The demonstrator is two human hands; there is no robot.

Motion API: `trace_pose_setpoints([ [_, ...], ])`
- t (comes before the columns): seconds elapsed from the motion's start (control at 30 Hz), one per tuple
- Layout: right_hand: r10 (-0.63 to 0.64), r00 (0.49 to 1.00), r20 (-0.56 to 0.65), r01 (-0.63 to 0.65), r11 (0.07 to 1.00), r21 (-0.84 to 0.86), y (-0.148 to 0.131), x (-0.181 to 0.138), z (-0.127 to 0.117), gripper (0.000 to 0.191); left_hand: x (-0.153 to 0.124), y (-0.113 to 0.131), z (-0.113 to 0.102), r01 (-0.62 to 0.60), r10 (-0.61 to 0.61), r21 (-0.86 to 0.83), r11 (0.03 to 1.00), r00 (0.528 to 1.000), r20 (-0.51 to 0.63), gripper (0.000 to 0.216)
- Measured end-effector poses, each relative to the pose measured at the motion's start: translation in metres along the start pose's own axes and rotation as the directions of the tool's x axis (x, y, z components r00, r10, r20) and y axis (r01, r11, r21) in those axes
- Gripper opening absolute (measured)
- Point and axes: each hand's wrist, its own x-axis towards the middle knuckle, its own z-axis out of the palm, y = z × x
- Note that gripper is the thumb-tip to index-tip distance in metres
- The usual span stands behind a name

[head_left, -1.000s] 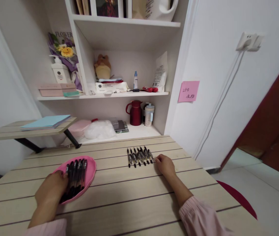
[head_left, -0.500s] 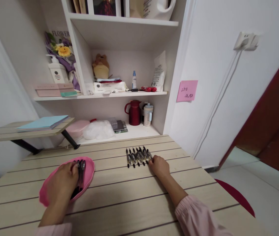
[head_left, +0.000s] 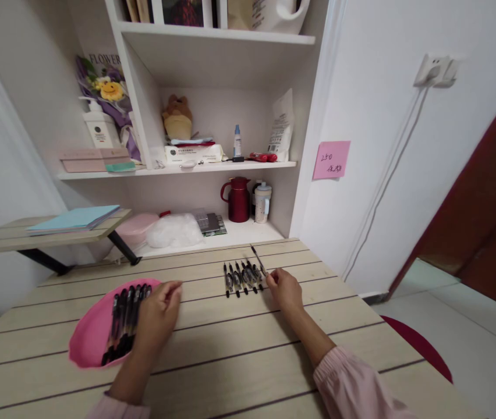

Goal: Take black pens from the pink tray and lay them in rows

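Note:
My right hand (head_left: 284, 289) is closed on the lower end of a pen (head_left: 258, 259), which slants up and to the left. Just left of it, several pens (head_left: 243, 277) lie side by side in a row on the wooden table. By the right rim of a pink tray (head_left: 85, 334), my left hand (head_left: 160, 308) hovers with its fingers curled together and nothing visible in them. Several black pens (head_left: 122, 320) rest side by side in the tray, partly covered by this hand.
A white shelf unit (head_left: 217, 39) stands behind the table (head_left: 230, 349). Its low shelf holds a red jug (head_left: 238, 201), a cup (head_left: 263, 203) and a white plastic bag (head_left: 173, 231). At the left, a small raised stand (head_left: 112, 224) bears blue paper (head_left: 75, 218).
My left hand has moved right from over the tray, uncovering the pens there. The pen in my right hand now stands out from the row, swung away from the others.

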Motion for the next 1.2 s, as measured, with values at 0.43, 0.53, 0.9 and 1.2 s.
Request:
trace_pose_setpoints([
  [0.43,-0.504,0.851,0.147,0.404,0.807,0.431,-0.038,-0.045,0.011,0.012,-0.021,0.026,0.105,0.491,-0.299,-0.864,0.112,0.846,0.442,0.018],
  [0.53,-0.230,0.969,0.091,0.195,0.936,0.291,-0.020,-0.018,0.005,0.013,-0.026,0.022,0.106,0.509,-0.302,-0.839,0.190,0.844,0.443,0.023],
  [0.9,0.002,0.997,0.080,0.007,0.994,-0.105,0.018,0.026,0.024,0.018,-0.030,0.004,0.133,0.520,-0.213,-0.646,0.559,0.843,0.494,0.032],
  [1.2,0.007,0.995,0.101,-0.040,0.942,0.334,0.012,0.020,0.004,0.011,-0.025,0.001,0.138,0.577,-0.204,-0.539,0.614,0.775,0.598,0.038],
])
